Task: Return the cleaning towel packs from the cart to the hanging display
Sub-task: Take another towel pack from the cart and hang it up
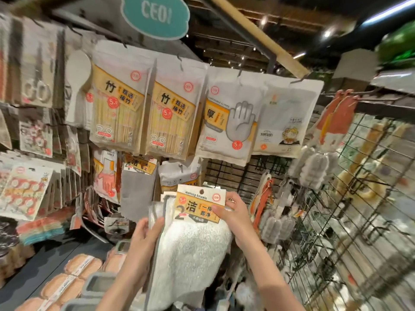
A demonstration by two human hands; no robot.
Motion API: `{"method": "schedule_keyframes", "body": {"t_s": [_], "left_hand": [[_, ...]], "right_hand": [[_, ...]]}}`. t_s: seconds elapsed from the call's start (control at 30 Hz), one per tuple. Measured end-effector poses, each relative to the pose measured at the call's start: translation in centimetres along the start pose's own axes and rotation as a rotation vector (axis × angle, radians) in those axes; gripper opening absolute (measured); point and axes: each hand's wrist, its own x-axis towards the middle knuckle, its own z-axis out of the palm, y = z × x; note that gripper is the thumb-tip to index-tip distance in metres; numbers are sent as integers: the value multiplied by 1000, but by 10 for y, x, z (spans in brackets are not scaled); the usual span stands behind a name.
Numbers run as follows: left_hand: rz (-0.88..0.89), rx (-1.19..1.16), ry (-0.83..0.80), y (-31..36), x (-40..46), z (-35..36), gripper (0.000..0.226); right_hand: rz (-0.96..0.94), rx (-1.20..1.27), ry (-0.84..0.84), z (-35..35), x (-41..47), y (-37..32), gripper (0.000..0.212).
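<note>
Along the left edge of the frame, hanging packets (31,140) are blurred and their print cannot be read. Lower left, peach sponges (82,267) lie on a dark shelf, partly cut off by the bottom edge. Upper centre, two bamboo chopstick packs (143,108) hang beside a disposable gloves pack (229,122). Below them, at centre, the left hand (143,243) is closed on the left edge of the cleaning towel packs (190,248), thumb on the front, fingers hidden behind. A white towel faces the camera; how many packs lie behind it is hard to tell, and its lower end runs out of frame. The right hand (233,212) pinches the orange header card (199,205) at its right side, thumb across the print. Right of frame, a wire grid (336,221) with bottle brushes (314,169) is smeared.
</note>
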Motion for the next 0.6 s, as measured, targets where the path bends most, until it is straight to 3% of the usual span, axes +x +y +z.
{"method": "schedule_keyframes", "body": {"t_s": [0.07,0.2,0.37,0.6], "left_hand": [[10,-10,-5,0,4,9,7],[37,20,9,1,8,21,21],[78,53,25,-3,19,16,4],[70,17,73,-8,31,9,11]], "right_hand": [[-26,-11,87,-8,4,-1,24],[-79,-39,299,-30,19,0,22],[-82,-69,339,-45,38,7,24],[-46,-118,386,-48,62,19,22]]}}
